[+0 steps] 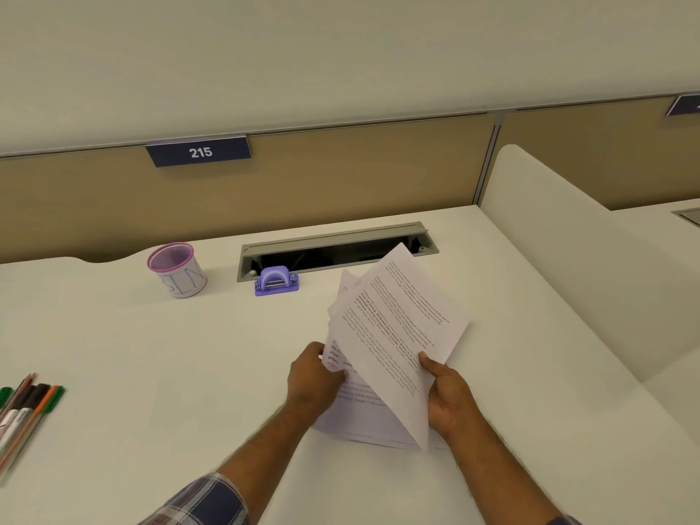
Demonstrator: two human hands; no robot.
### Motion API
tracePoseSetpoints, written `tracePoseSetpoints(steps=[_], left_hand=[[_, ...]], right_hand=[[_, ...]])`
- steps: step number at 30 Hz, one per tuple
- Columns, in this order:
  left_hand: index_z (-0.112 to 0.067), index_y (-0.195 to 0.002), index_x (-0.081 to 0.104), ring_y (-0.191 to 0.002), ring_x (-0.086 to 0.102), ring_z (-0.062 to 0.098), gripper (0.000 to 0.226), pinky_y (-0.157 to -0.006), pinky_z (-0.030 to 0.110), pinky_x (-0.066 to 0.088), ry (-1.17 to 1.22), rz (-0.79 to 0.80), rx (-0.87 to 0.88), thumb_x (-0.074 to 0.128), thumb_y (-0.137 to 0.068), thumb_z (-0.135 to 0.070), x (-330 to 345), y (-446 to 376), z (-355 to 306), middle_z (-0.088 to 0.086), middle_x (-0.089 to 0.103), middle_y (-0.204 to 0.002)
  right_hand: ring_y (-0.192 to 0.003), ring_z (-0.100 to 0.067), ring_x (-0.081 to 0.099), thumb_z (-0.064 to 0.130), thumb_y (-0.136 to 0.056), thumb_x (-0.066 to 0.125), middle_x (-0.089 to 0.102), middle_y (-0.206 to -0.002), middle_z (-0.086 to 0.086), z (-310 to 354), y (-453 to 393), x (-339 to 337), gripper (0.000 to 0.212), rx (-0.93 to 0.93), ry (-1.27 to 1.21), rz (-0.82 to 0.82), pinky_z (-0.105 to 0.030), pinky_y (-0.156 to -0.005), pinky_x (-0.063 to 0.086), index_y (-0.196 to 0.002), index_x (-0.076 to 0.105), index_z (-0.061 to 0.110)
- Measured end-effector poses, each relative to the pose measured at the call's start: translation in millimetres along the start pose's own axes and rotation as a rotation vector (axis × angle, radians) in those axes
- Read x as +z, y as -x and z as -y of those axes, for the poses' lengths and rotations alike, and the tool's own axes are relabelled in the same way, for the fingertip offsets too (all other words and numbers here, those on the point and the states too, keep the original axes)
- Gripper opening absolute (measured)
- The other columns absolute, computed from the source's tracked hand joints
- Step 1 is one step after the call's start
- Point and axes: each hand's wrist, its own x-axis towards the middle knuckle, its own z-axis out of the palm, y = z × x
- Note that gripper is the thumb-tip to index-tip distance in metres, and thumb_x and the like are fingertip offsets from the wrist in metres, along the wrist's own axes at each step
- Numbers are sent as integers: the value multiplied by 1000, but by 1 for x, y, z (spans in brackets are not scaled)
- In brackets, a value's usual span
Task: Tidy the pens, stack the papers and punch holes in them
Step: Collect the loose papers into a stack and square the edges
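Several printed papers (394, 335) are lifted off the white desk (189, 354) in a loose fan, right of centre. My left hand (312, 377) grips their left edge. My right hand (447, 392) pinches the lower right edge of the top sheet. A purple hole punch (276, 282) stands at the back of the desk, in front of the cable slot. A pink mesh pen cup (177, 269) with a paper wrap stands to its left and looks empty. Several pens (26, 407) lie in a bunch at the far left edge.
An open grey cable slot (333, 248) runs along the back of the desk. Behind it rises a tan partition with a label reading 215 (199, 151). A white divider panel (568, 240) borders the desk on the right.
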Motion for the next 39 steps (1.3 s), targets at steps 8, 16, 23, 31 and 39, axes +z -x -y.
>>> tracePoseSetpoints(steps=[8,16,23,31,39], left_hand=[[-16,-100,67,-90,73,28,24,-70,31,58,485,27,-43,72,-83,-1,-41,17,35,3,76,-98],[-16,-127,61,-110,67,44,52,-89,60,55,807,352,19,82,-80,-11,-85,51,56,18,69,-125],[-17,-128,61,-113,65,44,56,-97,63,50,776,433,-14,66,-78,7,-104,67,57,18,67,-127],[-2,-130,58,-113,63,48,65,-89,55,55,842,484,-74,50,-66,-5,-125,79,51,27,65,-126],[-12,-116,70,-96,74,35,40,-85,56,58,681,123,158,78,-79,-25,-152,74,17,11,77,-108]], right_hand=[[-113,-37,61,9,-93,55,64,-128,-18,26,9,-9,37,-46,100,58,-55,-90,53,-130,60,10],[-101,-33,71,5,-94,57,73,-113,-14,5,21,23,27,-66,572,130,-46,-82,58,-119,65,7],[-102,-40,69,-13,-78,68,71,-115,-19,-12,21,42,50,-104,558,129,-53,-86,57,-122,55,6],[-100,-41,69,-15,-79,62,73,-110,-20,-15,40,55,40,-58,741,273,-51,-86,57,-116,64,-1],[-93,-37,72,-7,-83,67,76,-102,-15,-17,75,101,26,-252,889,351,-49,-82,59,-106,70,5]])
